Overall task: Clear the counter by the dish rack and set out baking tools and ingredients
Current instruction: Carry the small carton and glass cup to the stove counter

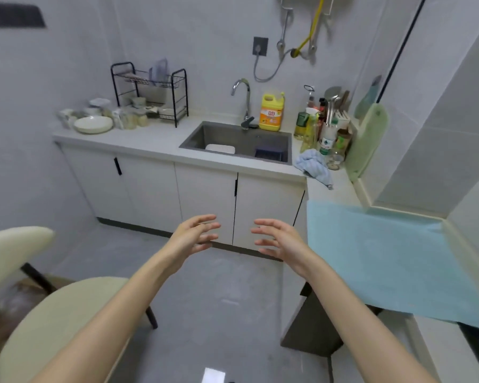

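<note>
My left hand [195,234] and my right hand [278,240] are stretched out in front of me over the floor, palms facing each other, fingers spread and holding nothing. Far ahead, a black wire dish rack [152,91] stands on the grey counter [155,140] at the back left. Left of the rack sit stacked white plates [93,124], cups and several glass jars [129,118]. Both hands are well short of the counter.
A steel sink [237,140] with a tap holds a white dish. A yellow detergent jug [272,111], bottles [325,125] and a blue rag [314,165] crowd the right corner. A light-blue mat [385,258] covers the right counter. A cream chair [53,313] stands at my left.
</note>
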`<state>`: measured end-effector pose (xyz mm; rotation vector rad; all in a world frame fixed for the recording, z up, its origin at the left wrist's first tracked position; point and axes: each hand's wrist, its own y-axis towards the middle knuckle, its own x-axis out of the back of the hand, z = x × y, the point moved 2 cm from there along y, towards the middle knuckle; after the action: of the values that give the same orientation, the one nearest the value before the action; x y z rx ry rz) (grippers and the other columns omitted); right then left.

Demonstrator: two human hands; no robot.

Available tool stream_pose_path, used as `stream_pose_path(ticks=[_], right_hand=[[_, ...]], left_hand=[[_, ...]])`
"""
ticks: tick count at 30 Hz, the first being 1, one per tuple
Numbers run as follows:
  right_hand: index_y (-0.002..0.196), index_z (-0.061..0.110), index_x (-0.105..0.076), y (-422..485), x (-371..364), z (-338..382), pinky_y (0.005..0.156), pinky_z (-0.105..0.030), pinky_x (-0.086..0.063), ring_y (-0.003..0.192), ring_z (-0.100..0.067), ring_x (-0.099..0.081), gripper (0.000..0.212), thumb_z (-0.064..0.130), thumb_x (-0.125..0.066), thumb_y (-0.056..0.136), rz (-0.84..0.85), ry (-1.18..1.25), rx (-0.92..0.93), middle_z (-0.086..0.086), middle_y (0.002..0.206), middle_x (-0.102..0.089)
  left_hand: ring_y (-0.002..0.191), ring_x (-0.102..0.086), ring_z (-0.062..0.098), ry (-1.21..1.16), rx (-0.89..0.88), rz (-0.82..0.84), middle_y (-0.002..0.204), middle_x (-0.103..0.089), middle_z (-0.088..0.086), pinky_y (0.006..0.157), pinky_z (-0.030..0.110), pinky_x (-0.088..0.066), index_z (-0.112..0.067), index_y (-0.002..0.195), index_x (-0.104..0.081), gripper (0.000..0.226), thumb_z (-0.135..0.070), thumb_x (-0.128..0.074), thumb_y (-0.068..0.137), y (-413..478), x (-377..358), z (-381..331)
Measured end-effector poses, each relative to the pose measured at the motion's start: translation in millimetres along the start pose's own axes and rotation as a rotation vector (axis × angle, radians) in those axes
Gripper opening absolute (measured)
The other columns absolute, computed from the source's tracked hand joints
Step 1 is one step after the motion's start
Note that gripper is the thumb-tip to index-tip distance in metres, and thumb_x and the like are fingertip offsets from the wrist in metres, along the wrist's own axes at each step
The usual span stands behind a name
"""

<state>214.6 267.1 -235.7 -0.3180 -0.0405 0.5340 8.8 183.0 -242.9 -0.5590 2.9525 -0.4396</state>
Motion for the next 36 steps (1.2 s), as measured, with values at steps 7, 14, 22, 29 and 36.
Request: stream_pose_path(ticks=[7, 14, 22, 29, 36], right_hand=[[0.113, 0.015, -0.065, 144.4, -31.7, 48.6, 0.079, -0.033, -0.055, 0.080, -0.018, -0.064, 0.024, 0.014, -0.062, 0.090, 0.139, -0.041, -0.055, -0.005, 0.109, -0.071], [0.114, 0.016, -0.065, 271.1, -90.9, 73.8, 0.074, -0.028, -0.056, 0.083, -0.018, -0.065, 0.023, 0.015, -0.059, 0.092, 0.242, -0.117, -0.101, -0.003, 0.110, -0.071], [0.114, 0.017, -0.065, 432.8, -204.0, 105.9, 0.079, -0.031, -0.056, 0.084, -0.017, -0.065, 0.022, 0.015, -0.056, 0.094, 0.329, -0.177, -0.108, -0.002, 0.108, -0.071], [0.111, 0.015, -0.065, 555.2, -306.3, 149.3, 0.085, -0.036, -0.054, 0.083, -0.018, -0.065, 0.020, 0.012, -0.054, 0.094, 0.367, -0.172, -0.110, -0.004, 0.108, -0.070], [0.111, 0.015, -0.066, 667.9, -393.1, 178.2, 0.088, -0.039, -0.056, 0.088, -0.021, -0.066, 0.021, 0.012, -0.055, 0.093, 0.441, -0.144, -0.116, -0.004, 0.111, -0.069]], left_hand=[[0.096, -0.067, 0.019, -0.095, -0.006, -0.140, 0.111, -0.070, -0.002, 0.086, 0.032, -0.054, -0.020, 0.117, -0.061, 0.026, -0.016, -0.060, 0.091, 101.8, 53.0, -51.0], [0.093, -0.068, 0.017, -0.162, 0.030, -0.303, 0.108, -0.072, -0.004, 0.089, 0.035, -0.053, -0.022, 0.114, -0.063, 0.026, -0.017, -0.062, 0.089, 185.2, 137.9, -67.3], [0.100, -0.067, 0.017, -0.237, 0.024, -0.392, 0.110, -0.070, -0.005, 0.093, 0.035, -0.051, -0.024, 0.114, -0.063, 0.025, -0.018, -0.060, 0.090, 310.5, 271.9, -89.7], [0.103, -0.065, 0.016, -0.227, 0.012, -0.424, 0.114, -0.067, -0.005, 0.082, 0.028, -0.052, -0.025, 0.118, -0.059, 0.025, -0.018, -0.055, 0.094, 405.6, 391.9, -130.5], [0.103, -0.064, 0.014, -0.243, 0.005, -0.488, 0.113, -0.066, -0.007, 0.077, 0.025, -0.050, -0.025, 0.120, -0.057, 0.026, -0.017, -0.051, 0.096, 483.3, 482.6, -157.0]])
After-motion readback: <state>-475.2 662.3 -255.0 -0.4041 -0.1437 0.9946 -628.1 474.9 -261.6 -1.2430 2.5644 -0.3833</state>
